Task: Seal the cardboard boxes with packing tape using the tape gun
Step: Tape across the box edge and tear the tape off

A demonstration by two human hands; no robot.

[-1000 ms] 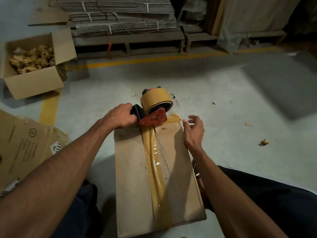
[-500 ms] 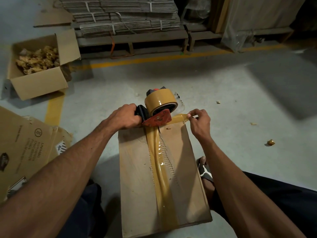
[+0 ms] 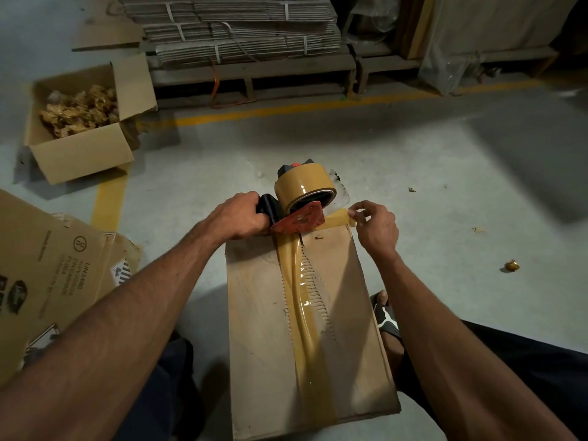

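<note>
A closed cardboard box (image 3: 257,329) stands on the floor between my legs, with a wrinkled strip of brown tape (image 3: 305,313) running down its centre seam. The tape gun (image 3: 299,205), red-plated with a brown roll, sits at the box's far edge. My left hand (image 3: 237,216) grips its black handle. My right hand (image 3: 375,227) pinches a loose end of tape (image 3: 337,217) stretched out to the right from the gun, just above the box's far right corner.
An open box (image 3: 79,144) of crumpled tape scraps stands far left. Flattened printed cardboard (image 3: 47,275) lies at my left. Bundled flat cartons (image 3: 241,30) on a pallet line the back. Yellow floor lines (image 3: 108,205) and small scraps (image 3: 511,266) mark the concrete floor.
My right hand came in from beside the box, took the loose tape end by the gun and is drawing it rightward. The left hand and gun stayed at the far edge.
</note>
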